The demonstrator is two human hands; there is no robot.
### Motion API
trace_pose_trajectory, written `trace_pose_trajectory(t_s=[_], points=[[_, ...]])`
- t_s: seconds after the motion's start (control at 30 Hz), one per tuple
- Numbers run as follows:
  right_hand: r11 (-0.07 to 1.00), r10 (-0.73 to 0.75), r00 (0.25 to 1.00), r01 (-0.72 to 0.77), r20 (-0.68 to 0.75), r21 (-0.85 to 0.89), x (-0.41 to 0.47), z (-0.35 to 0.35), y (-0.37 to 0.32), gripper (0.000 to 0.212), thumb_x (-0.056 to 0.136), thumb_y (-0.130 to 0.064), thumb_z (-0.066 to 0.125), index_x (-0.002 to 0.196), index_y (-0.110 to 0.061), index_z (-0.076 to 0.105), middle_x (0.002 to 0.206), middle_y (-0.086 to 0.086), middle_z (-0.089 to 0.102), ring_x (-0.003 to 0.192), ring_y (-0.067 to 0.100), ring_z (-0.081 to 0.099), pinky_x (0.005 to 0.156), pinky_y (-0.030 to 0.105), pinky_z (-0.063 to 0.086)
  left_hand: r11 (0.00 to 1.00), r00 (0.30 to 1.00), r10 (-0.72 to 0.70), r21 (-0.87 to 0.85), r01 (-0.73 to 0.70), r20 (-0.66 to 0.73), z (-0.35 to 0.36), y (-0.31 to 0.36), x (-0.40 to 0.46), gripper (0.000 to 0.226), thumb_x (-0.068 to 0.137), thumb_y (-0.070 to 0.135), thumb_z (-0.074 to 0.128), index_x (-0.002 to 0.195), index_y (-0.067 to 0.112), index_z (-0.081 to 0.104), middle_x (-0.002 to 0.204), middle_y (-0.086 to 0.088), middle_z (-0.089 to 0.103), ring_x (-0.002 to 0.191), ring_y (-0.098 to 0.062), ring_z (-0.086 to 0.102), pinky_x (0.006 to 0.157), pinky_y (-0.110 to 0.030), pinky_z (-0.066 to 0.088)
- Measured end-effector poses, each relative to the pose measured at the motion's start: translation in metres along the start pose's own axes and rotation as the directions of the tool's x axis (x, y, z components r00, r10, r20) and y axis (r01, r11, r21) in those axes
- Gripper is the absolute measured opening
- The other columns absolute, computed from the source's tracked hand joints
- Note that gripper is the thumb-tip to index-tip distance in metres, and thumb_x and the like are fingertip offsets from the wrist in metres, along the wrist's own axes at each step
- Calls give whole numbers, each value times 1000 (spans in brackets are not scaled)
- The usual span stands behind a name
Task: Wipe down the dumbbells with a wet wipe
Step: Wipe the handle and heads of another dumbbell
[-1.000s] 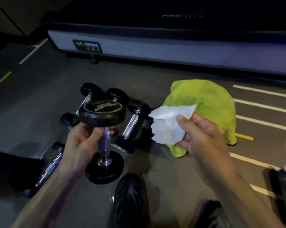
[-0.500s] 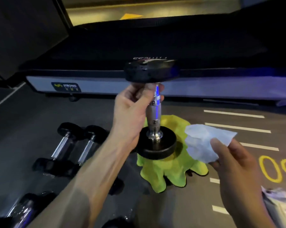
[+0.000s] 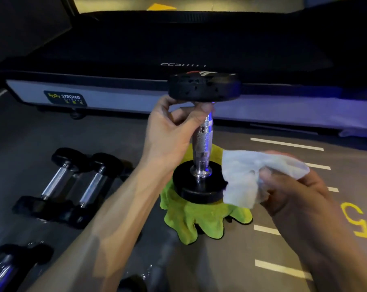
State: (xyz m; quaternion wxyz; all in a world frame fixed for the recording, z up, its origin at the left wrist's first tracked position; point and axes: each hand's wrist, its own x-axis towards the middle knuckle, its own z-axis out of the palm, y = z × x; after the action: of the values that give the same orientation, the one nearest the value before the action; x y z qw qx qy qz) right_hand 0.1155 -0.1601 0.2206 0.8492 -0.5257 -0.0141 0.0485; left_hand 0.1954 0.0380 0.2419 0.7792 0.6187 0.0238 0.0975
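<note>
A: We have the dumbbell (image 3: 202, 131) upright at the centre of the frame, our left hand (image 3: 170, 131) curled round the top of its knurled chrome handle, just under the upper black head. It looks dense and rigid, so we judge it heavy for one hand, and the knurling is the safest place to hold; the smooth collars look more slippery.

B: And our right hand (image 3: 292, 192) pinches the wet wipe (image 3: 248, 178), bunched, its edge touching the rim of the lower head. The wipe is limp and thin, so we would press it flat with the fingers rather than drag a corner.

A: Behind and below sits the green cloth (image 3: 201, 222) on the floor (image 3: 273, 247).

B: At the lower left lie the other dumbbells (image 3: 73, 184), side by side, and the treadmill (image 3: 123, 98) spans the upper frame.
</note>
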Motion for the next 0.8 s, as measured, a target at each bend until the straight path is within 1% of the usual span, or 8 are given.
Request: trace_pose_trajectory(t_s=[0.1, 0.17, 0.23, 0.33, 0.47, 0.57, 0.67, 0.8], points=[[965, -62, 983, 103, 172, -240, 18, -1, 2, 28, 73, 2, 67, 77, -21, 81, 93, 2, 79, 83, 15, 75, 67, 25, 58, 1000, 999, 2, 17, -2, 34, 3, -2, -2, 65, 80, 19, 82, 135, 2, 50, 95, -10, 82, 101, -39, 77, 95, -56, 61], [743, -196, 961, 276, 195, -610, 27, 0, 7, 36, 71, 6, 61, 78, -24, 81, 104, -4, 76, 95, 15, 72, 72, 26, 54, 1000, 999, 6, 18, -6, 45, 3, -3, -3, 69, 79, 21, 82, 137, 4, 50, 94, -9, 82, 101, -37, 78, 97, -55, 61], [550, -278, 942, 317, 188, -773, 30, 0, 13, 44, 70, 5, 52, 79, -28, 79, 109, -11, 71, 89, 14, 67, 63, 25, 46, 1000, 999, 6, 4, -7, 43, 2, -2, -4, 69, 78, 19, 83, 137, 4, 51, 92, -10, 82, 101, -38, 77, 97, -56, 61], [460, -336, 925, 325, 177, -826, 22, 1, 12, 41, 76, 1, 52, 84, -31, 76, 118, -9, 68, 95, 5, 65, 61, 11, 39, 1000, 999, -5, -9, 5, 38, 0, -2, -4, 69, 80, 16, 87, 138, 4, 51, 94, -16, 81, 97, -36, 78, 96, -58, 60], [267, -398, 891, 338, 216, -902, 18, -10, 0, 31, 90, -12, 51, 97, -27, 77, 131, -4, 64, 109, 2, 64, 76, 16, 47, 1000, 998, -13, -18, 14, 55, 0, -2, -4, 60, 86, 9, 82, 137, 5, 51, 97, -24, 78, 88, -33, 75, 93, -59, 60], [179, -376, 895, 325, 241, -929, 25, -3, -10, 36, 87, -20, 42, 94, -20, 78, 111, -6, 68, 92, 1, 64, 75, 6, 42, 1000, 998, -25, -15, 25, 50, 1, 0, -5, 57, 88, 7, 81, 137, 6, 51, 95, -22, 79, 87, -32, 76, 90, -56, 61], [113, -214, 943, 283, 254, -953, 33, 6, -3, 28, 93, 2, 47, 104, 4, 73, 88, 3, 64, 63, -9, 60, 59, 0, 39, 1000, 998, -15, -12, 16, 58, 0, 1, -6, 59, 89, 5, 80, 138, 6, 48, 98, -24, 78, 90, -35, 76, 90, -61, 60], [73, -53, 921, 389, 386, -918, 14, 38, 10, 42, 90, -24, 37, 112, -13, 71, 110, 0, 57, 91, 10, 60, 73, 4, 35, 1000, 997, 19, 12, -20, 69, 0, 5, -7, 70, 90, 6, 81, 147, 16, 42, 98, -23, 79, 99, -38, 78, 90, -54, 62]])
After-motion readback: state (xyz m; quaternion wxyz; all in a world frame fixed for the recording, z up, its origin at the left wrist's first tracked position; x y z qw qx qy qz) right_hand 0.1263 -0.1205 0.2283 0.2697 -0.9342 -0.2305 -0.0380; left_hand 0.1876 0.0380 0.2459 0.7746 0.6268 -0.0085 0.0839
